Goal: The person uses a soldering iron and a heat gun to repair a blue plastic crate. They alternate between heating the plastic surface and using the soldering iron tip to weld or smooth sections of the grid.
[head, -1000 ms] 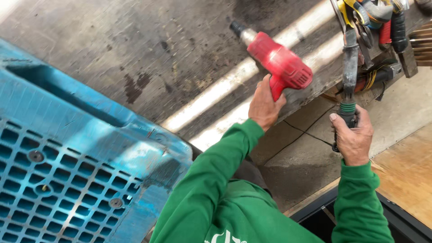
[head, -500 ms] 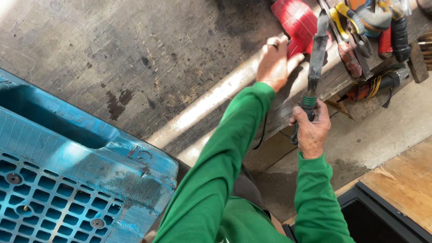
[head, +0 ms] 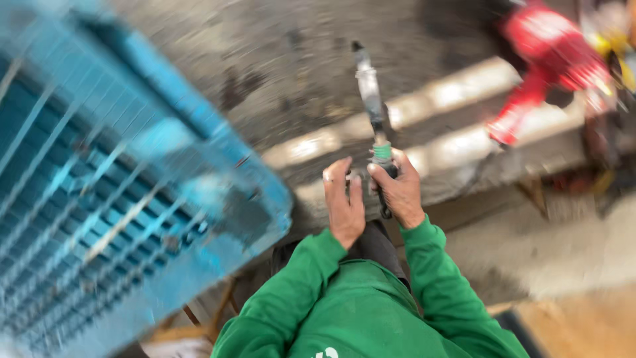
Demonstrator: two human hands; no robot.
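Note:
My right hand (head: 400, 191) grips the green-banded handle of a long grey hand tool (head: 370, 94), whose shaft points up and away over the worn metal workbench (head: 298, 73). Just to its left, my left hand (head: 344, 204) is raised with fingers apart and nothing in it, its fingertips close to the tool's handle. Both arms wear green sleeves. A red power tool (head: 553, 50) lies on the bench at the upper right, out of my hands. The picture is blurred by motion.
A blue plastic grid crate (head: 112, 192) fills the left side, resting at the bench edge. More tools are heaped, blurred, at the far upper right (head: 613, 73). Concrete floor (head: 550, 252) and a wooden board (head: 583, 325) lie at the lower right.
My left hand has let go of the red power tool, which stays on the bench. Both hands came in close to my body, the right still holding the long tool. The view swung right.

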